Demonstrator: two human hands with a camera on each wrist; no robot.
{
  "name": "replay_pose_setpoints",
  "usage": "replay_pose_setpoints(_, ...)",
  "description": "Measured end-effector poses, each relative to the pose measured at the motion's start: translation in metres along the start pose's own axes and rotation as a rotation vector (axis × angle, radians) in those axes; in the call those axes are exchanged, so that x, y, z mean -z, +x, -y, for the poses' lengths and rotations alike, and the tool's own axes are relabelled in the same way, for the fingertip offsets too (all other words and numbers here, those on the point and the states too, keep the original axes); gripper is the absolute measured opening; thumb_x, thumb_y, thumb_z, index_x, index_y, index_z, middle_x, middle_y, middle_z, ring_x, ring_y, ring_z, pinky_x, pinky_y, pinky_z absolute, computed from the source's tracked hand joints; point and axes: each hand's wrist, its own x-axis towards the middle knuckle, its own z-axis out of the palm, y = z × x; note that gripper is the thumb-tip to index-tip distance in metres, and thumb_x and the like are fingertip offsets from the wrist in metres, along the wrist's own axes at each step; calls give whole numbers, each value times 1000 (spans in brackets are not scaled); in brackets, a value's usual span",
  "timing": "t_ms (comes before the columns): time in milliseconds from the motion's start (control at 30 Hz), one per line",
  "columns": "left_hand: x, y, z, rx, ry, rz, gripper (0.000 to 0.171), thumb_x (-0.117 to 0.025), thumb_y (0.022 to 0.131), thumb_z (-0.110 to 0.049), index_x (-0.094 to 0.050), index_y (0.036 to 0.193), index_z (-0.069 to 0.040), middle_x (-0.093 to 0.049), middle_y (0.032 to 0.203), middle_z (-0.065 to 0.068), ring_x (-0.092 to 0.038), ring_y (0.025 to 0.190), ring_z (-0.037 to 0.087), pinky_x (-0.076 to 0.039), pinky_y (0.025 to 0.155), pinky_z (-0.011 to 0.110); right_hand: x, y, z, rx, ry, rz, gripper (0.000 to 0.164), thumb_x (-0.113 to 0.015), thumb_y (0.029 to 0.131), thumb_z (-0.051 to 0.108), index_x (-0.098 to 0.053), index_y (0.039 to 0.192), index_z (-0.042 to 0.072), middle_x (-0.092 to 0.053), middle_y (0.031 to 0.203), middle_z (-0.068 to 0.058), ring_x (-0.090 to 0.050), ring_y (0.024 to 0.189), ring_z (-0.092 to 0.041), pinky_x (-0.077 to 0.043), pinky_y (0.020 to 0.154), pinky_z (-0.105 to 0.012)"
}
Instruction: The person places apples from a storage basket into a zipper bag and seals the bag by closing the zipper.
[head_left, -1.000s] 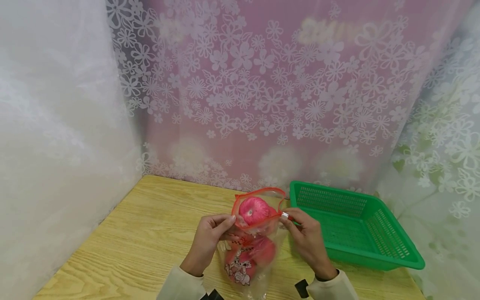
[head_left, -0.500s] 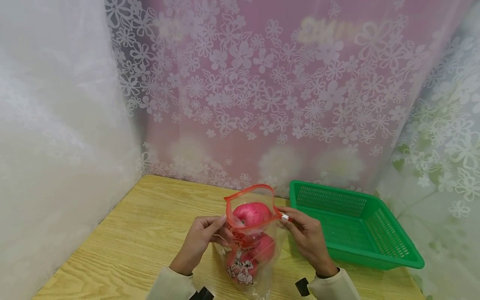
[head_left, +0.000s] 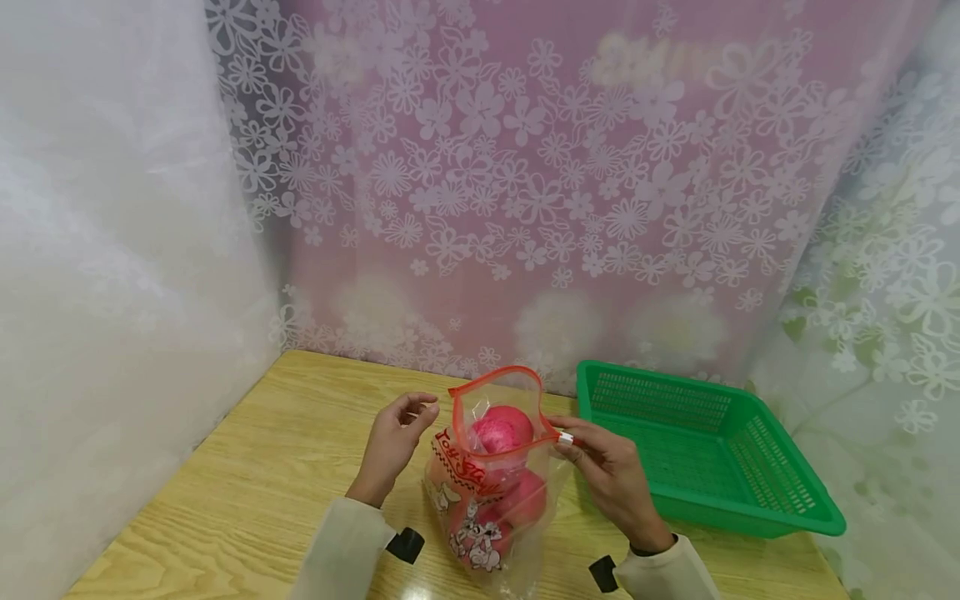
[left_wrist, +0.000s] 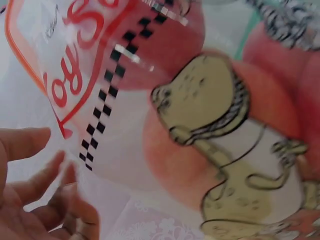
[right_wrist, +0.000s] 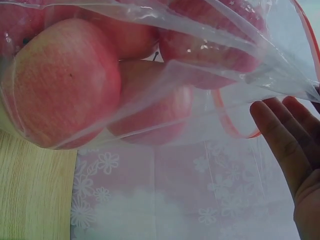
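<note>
A clear zip bag (head_left: 457,465) with a red-edged mouth and printed cartoon figures stands on the table, its mouth spread wide. Several red apples (head_left: 522,498) fill it, one lying high near the opening. My right hand (head_left: 613,477) pinches the right corner of the mouth beside the white zip slider (head_left: 566,437). Left of the bag, my left hand (head_left: 390,446) holds nothing, its fingers loosely bent. In the left wrist view those fingers (left_wrist: 30,200) lie close to the bag's printed side. The right wrist view shows apples (right_wrist: 65,85) pressed against the clear plastic.
A green plastic basket (head_left: 750,517) with slotted walls sits at the right of the wooden table (head_left: 247,475), just beyond my right hand. A pink flowered curtain (head_left: 480,208) hangs behind the table, with pale sheeting (head_left: 127,250) on the left.
My left hand has let go of the bag's left rim and drawn away to the left. The mouth has opened wider and shifted left. My right hand keeps its pinch at the corner.
</note>
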Motion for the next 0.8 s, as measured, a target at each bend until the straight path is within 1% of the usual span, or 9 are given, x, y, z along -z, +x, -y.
replay_pose_setpoints(100, 0, 9, 0, -25, 58, 63, 29, -60, 97, -19, -63, 123, -7, -63, 112, 10, -55, 95, 22, -50, 78, 36, 1, 0, 0, 2, 5, 6, 37, -64, 80, -18, -69, 113, 0, -68, 112, -5, -27, 53, -2, -32, 44, -21)
replay_pose_setpoints(167, -1, 15, -1, -33, 84, 118, 33, -58, 98, -18, -60, 128, -7, -62, 119, 10, -56, 101, 23, -50, 85, 39, 1, 1, 0, 3, 11, 11, 36, -64, 80, -18, -69, 111, -1, -68, 113, -5, -27, 52, -2, -31, 44, -21)
replay_pose_setpoints(267, -3, 23, 0, -32, 114, 194, 36, -57, 98, -18, -57, 132, -6, -63, 119, 9, -57, 103, 23, -51, 87, 42, 1, 0, 0, -2, 18, 16, 33, -64, 80, -19, -70, 108, -3, -68, 115, -3, -25, 52, -2, -30, 43, -22)
replay_pose_setpoints(333, -4, 28, 1, -30, 117, 237, 38, -57, 98, -20, -56, 133, -4, -63, 117, 10, -58, 102, 22, -51, 88, 43, 1, -1, 0, -6, 21, 19, 31, -64, 80, -19, -70, 106, -3, -68, 116, -2, -24, 53, -1, -29, 43, -22)
replay_pose_setpoints(433, -4, 34, 1, -28, 112, 283, 37, -58, 98, -23, -58, 129, -3, -63, 115, 10, -59, 102, 22, -51, 88, 43, 1, -1, 1, -6, 36, 25, 30, -63, 81, -19, -70, 106, -4, -67, 116, -4, -25, 52, -2, -31, 43, -22)
replay_pose_setpoints(500, -4, 36, 0, -29, 110, 289, 35, -59, 97, -25, -61, 125, -4, -64, 114, 9, -60, 102, 22, -50, 89, 43, 0, -1, 2, -2, 41, 29, 29, -63, 81, -18, -70, 106, -5, -68, 116, -6, -26, 51, -4, -32, 44, -22)
replay_pose_setpoints(567, -4, 38, 0, -43, 114, 279, 30, -60, 97, -25, -64, 118, -4, -65, 111, 8, -61, 99, 22, -51, 88, 43, 0, 0, 2, 6, 40, 29, 29, -63, 81, -18, -70, 106, -5, -68, 115, -9, -27, 51, -5, -32, 44, -22)
replay_pose_setpoints(700, -5, 40, 0, -73, 152, 221, 22, -61, 96, -26, -69, 105, -7, -68, 100, 4, -63, 92, 20, -52, 86, 44, 1, 1, 2, 17, 34, 29, 33, -63, 81, -18, -70, 109, -2, -68, 113, -9, -26, 51, -4, -31, 43, -22)
replay_pose_setpoints(800, -4, 40, 1, -106, 181, 185, 18, -62, 95, -26, -70, 98, -10, -69, 94, 5, -64, 88, 19, -53, 82, 41, 2, 1, 0, 30, 36, 30, 34, -64, 80, -18, -69, 110, -2, -68, 114, -7, -27, 52, -4, -32, 44, -21)
